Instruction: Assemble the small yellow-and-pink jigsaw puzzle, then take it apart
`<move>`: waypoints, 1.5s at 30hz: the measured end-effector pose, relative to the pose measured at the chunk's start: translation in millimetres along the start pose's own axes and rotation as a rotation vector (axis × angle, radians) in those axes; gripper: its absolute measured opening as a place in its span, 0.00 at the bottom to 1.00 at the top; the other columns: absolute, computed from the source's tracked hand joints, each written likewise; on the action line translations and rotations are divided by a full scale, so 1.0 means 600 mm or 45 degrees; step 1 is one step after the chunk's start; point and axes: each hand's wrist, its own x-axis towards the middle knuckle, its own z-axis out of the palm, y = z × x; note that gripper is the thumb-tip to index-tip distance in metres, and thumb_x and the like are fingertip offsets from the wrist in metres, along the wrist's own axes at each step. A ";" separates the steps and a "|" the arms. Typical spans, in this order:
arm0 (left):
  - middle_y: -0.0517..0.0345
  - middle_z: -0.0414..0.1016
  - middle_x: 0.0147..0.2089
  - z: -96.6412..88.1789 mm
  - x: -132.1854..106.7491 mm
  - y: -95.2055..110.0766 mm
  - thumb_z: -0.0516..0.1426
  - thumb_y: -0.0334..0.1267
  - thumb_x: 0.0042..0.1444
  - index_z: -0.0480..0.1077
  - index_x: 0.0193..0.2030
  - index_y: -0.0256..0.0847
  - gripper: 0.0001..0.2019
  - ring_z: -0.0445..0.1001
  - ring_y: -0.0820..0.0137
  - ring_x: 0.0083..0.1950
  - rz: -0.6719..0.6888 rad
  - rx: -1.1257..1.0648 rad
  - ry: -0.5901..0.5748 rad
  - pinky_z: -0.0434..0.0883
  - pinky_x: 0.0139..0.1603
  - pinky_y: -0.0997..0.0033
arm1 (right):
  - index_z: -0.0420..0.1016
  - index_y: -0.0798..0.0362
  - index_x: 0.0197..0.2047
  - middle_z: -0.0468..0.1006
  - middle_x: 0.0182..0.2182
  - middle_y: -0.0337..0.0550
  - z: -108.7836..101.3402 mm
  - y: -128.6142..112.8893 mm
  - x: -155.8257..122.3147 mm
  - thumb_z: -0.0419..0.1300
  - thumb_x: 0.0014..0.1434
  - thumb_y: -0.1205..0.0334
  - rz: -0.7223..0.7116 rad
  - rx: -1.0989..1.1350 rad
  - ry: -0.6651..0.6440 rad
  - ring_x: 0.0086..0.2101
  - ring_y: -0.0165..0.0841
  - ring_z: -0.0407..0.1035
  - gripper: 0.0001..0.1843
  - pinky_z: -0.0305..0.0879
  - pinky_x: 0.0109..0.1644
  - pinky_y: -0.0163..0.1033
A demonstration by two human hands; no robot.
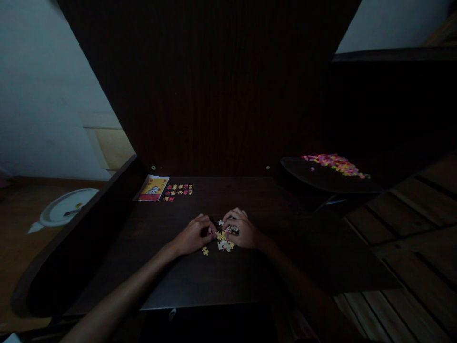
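Observation:
Both my hands rest on a dark wooden table (185,281), close together near its middle. My left hand (194,234) has its fingers curled at the left edge of a small cluster of yellow and white puzzle pieces (224,240). My right hand (243,229) curls over the cluster's right side, its fingertips pinched on a piece. One loose yellow piece (205,250) lies just below my left hand. What my left fingers hold, if anything, is too dark to make out.
A picture card (153,187) lies at the table's far left, with sorted red and yellow pieces (178,191) in rows beside it. A dark tray (314,176) at the right carries a heap of pink and yellow pieces (335,164). A white plate (66,207) sits on the floor at the left.

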 end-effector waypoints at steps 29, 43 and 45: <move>0.57 0.74 0.32 -0.025 -0.022 -0.009 0.58 0.54 0.59 0.70 0.35 0.37 0.18 0.71 0.68 0.34 -0.374 -0.667 -0.022 0.69 0.37 0.69 | 0.75 0.51 0.33 0.78 0.32 0.43 0.016 -0.014 0.009 0.61 0.63 0.62 0.018 0.371 0.263 0.38 0.36 0.69 0.05 0.66 0.44 0.43; 0.55 0.75 0.39 -0.039 -0.076 -0.048 0.49 0.40 0.68 0.69 0.39 0.42 0.10 0.73 0.64 0.43 -0.074 0.183 0.137 0.68 0.54 0.56 | 0.79 0.51 0.36 0.80 0.33 0.43 0.015 -0.011 0.010 0.61 0.62 0.61 0.106 0.421 0.323 0.36 0.36 0.71 0.06 0.67 0.41 0.42; 0.56 0.75 0.41 -0.036 -0.076 -0.041 0.49 0.38 0.68 0.68 0.40 0.43 0.08 0.73 0.65 0.44 -0.047 0.163 0.082 0.66 0.58 0.55 | 0.79 0.50 0.36 0.80 0.33 0.43 0.016 -0.010 0.010 0.61 0.62 0.61 0.103 0.412 0.322 0.37 0.36 0.71 0.06 0.67 0.41 0.42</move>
